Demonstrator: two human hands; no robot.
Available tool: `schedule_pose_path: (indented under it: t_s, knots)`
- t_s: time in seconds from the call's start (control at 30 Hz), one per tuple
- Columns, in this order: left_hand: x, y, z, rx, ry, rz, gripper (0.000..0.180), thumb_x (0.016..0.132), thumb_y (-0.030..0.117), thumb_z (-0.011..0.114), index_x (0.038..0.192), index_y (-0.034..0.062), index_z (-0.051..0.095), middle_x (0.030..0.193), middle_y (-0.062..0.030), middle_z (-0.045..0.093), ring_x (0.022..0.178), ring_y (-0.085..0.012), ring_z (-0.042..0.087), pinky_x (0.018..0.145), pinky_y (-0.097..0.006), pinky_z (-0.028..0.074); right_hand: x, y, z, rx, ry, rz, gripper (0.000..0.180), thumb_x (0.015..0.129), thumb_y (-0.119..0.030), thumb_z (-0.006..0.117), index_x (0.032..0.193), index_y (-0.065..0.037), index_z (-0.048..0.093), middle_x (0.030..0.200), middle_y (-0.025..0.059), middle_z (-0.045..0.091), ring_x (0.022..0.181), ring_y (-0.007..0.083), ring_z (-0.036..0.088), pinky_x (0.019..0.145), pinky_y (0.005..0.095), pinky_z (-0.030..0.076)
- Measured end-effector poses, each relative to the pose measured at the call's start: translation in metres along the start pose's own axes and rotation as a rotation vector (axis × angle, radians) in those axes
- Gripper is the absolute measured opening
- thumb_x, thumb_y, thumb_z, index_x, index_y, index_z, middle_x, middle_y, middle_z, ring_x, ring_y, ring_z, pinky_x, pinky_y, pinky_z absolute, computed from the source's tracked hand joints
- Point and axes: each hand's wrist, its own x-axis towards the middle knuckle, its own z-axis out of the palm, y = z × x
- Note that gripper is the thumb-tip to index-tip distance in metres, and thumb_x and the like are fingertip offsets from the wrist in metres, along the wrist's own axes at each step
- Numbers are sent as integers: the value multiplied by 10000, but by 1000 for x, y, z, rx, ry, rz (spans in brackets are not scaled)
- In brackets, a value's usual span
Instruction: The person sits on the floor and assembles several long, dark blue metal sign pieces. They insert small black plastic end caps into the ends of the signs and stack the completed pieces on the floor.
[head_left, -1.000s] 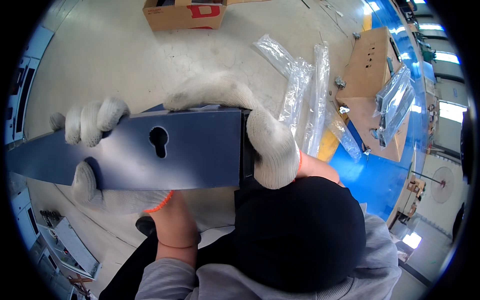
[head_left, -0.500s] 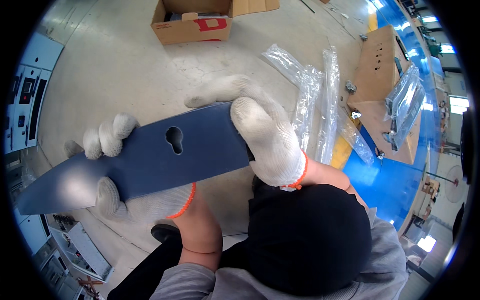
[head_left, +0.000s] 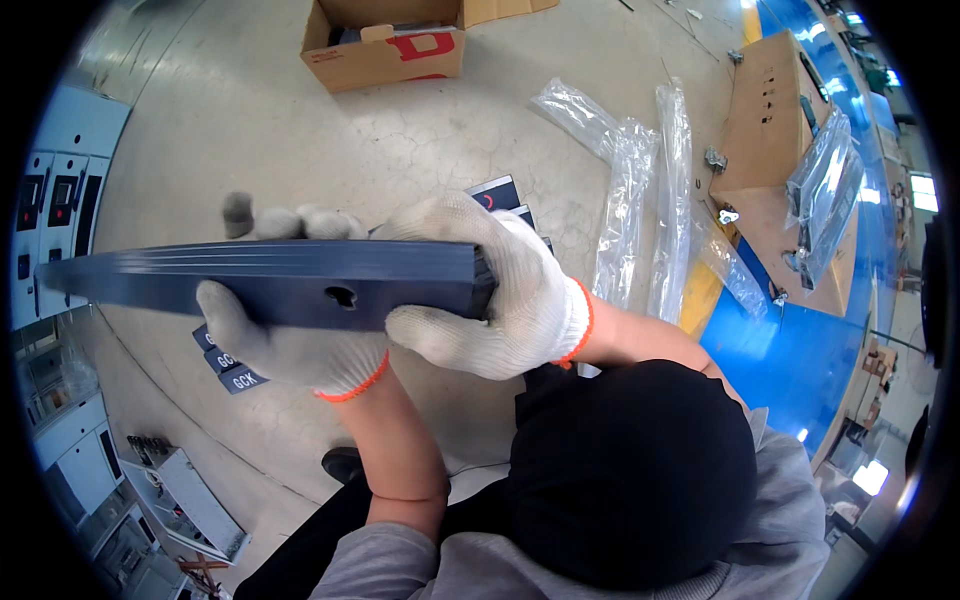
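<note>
A long dark blue metal panel (head_left: 270, 265) with a keyhole-shaped cutout spans the view from left to middle, its ribbed narrow side turned up. My left hand (head_left: 310, 355), in a white knit glove with an orange cuff, grips it from below. The left thumb presses the near face while fingertips show beyond the far edge. Gloved the same way, my right hand (head_left: 515, 290) wraps the right end, thumb along the near face by the cutout. Below the held panel, ends of several dark pieces with light lettering (head_left: 243, 380) lie partly hidden.
An open cardboard box (head_left: 385, 55) stands on the floor ahead. To the right lie clear plastic sleeves (head_left: 630, 200) and a large cardboard carton (head_left: 765, 150) with a plastic-wrapped part and metal fittings. Grey cabinets (head_left: 70, 200) line the left side.
The panel has rolled from its broad face showing to its narrow ribbed side up, and now lies more level. The right thumb has moved onto the near face. Pieces beneath have come into view.
</note>
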Motion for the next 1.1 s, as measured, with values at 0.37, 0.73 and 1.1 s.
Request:
schedule_pose_path:
  t_s: [0.37,0.73,1.1]
  knots:
    - [-17,-38,13,309,568,-98,423,996,402,705,1181,36,603,1058,-111,651,944,-200,657,875,-347,575,4,36,13,-435,22,-330,599,771,-275,939,1279,-60,705,1066,87,761,858,309,756,743,371,606]
    - [-14,-49,15,148,617,-7,550,909,509,713,1118,17,588,955,-133,628,875,-241,634,808,-387,570,-8,52,24,-210,175,-449,541,893,-366,870,1264,-38,651,1238,191,608,1086,323,647,906,424,570]
    - [-11,-48,17,332,717,66,553,936,535,693,1109,19,594,978,-131,626,886,-228,633,832,-397,569,6,33,0,-400,104,-518,527,673,-127,881,1147,-52,666,1053,110,654,923,283,635,767,386,537]
